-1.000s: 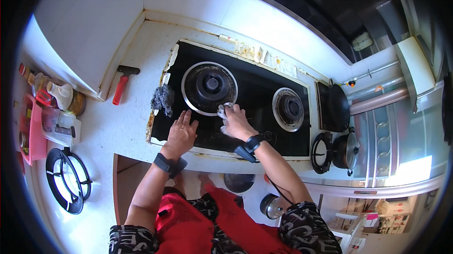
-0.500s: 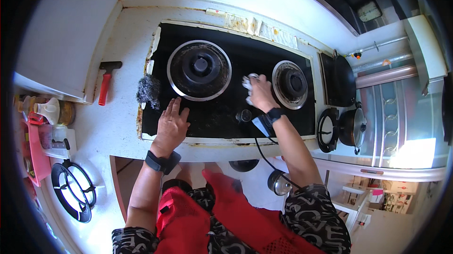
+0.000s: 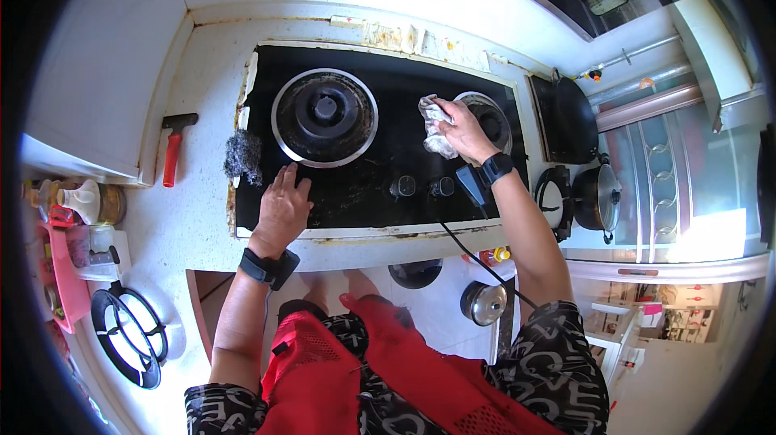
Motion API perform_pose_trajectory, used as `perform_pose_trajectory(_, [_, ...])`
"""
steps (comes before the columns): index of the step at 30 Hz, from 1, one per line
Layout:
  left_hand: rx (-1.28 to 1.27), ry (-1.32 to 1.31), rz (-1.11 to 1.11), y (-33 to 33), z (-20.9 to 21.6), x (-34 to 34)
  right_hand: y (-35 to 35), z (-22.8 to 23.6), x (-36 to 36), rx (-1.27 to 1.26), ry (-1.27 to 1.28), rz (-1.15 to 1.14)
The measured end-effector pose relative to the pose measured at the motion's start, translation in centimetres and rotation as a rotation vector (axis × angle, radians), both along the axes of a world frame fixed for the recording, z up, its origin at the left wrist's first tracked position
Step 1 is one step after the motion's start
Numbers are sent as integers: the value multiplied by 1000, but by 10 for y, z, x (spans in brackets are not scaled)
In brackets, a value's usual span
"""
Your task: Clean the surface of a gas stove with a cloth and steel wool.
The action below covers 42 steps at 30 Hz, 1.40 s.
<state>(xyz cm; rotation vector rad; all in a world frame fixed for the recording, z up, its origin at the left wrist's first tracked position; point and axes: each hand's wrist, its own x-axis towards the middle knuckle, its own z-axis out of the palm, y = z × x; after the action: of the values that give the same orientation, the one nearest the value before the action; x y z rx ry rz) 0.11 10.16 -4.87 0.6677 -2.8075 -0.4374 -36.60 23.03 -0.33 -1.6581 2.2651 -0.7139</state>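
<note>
My right hand (image 3: 466,133) is closed around a crumpled whitish cloth (image 3: 437,136), pressed on the black glass gas cooktop (image 3: 402,87) beside the right burner (image 3: 495,121). My left hand (image 3: 283,204) lies flat on the front left of the glass, fingers stretched out and holding nothing. Just beyond its fingertips is the larger left burner (image 3: 325,117), with a dirty metal ring. A clump of steel wool (image 3: 242,157) rests on the cooktop's left edge. Two dark control knobs (image 3: 402,186) show at the front between my hands. Stains and smears mark the glass.
A red-handled scraper (image 3: 173,152) lies on the left counter. Nearer me are a pan support (image 3: 121,338) and a pink basket (image 3: 63,277). A black wok (image 3: 570,118) and lidded pot (image 3: 596,199) stand on the right. A cable runs along my right arm.
My right hand has slid the cloth toward the right burner, and more of the cloth now shows. A second knob has come into sight. My left hand stays on the glass; the view has shifted slightly.
</note>
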Motion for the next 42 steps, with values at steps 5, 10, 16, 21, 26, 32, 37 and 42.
perform_pose_trajectory(5, [5,1,-11,4,2,-12,-38,-7,-45,-30,-189,58])
perform_pose_trajectory(10, [50,26,53,0,-1,1,-128,38,1,-131,-27,77])
perform_pose_trajectory(16, [41,34,44,4,4,-5,-172,39,38,-375,-320,-33])
perform_pose_trajectory(21, [66,98,49,-5,0,2,-146,72,69,-238,-465,-8])
perform_pose_trajectory(26, [85,110,48,-8,0,0,-64,43,77,-201,-636,-30])
perform_pose_trajectory(32, [-3,61,-38,-6,-4,0,-18,-43,41,223,-313,-364])
perform_pose_trajectory(37, [0,37,-28,-9,-11,15,-39,-53,115,503,237,-179])
perform_pose_trajectory(42, [-39,26,-29,-5,-8,9,-29,-58,195,272,594,-122])
